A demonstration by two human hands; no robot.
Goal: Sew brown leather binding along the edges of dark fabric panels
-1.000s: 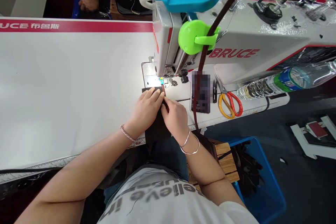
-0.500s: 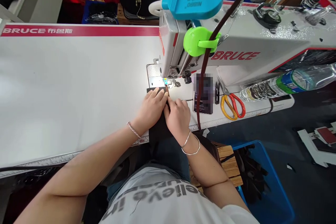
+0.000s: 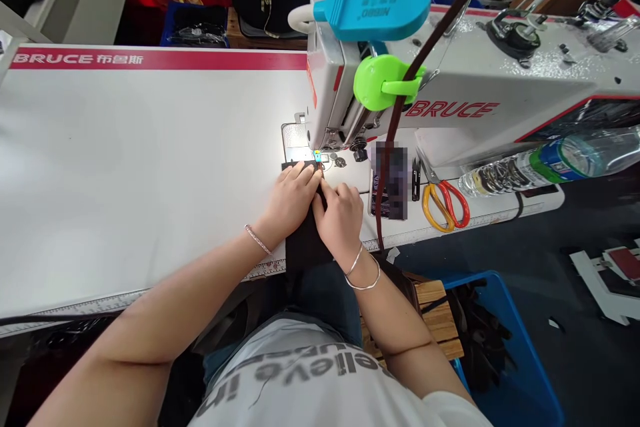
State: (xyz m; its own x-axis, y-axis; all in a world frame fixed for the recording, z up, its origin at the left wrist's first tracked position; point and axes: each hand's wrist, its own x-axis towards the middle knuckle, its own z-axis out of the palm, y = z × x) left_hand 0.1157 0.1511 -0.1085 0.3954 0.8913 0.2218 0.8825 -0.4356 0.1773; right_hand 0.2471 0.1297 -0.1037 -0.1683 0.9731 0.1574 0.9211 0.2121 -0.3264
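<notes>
A piece of black fabric (image 3: pixel 306 243) lies on the white sewing table, its far end at the metal plate under the sewing machine's needle area (image 3: pixel 317 155). My left hand (image 3: pixel 293 197) rests flat on the fabric, fingers stretched toward the presser foot. Beside it, my right hand (image 3: pixel 341 217) has its fingers curled, with thumb and forefinger pinching the fabric's right edge. A bit of brown strip shows just ahead of the fingertips. Both hands cover part of the fabric.
The white sewing machine (image 3: pixel 450 80) carries a green clip (image 3: pixel 377 83) with a long brown strip (image 3: pixel 397 113) hanging through it. To the right lie a phone (image 3: pixel 393 183), scissors (image 3: pixel 445 205) and a plastic bottle (image 3: pixel 545 163). A blue bin (image 3: pixel 530 353) stands below.
The black fabric and both hands have slid slightly forward toward the needle. More fabric shows between my forearms. The whole view has shifted slightly.
</notes>
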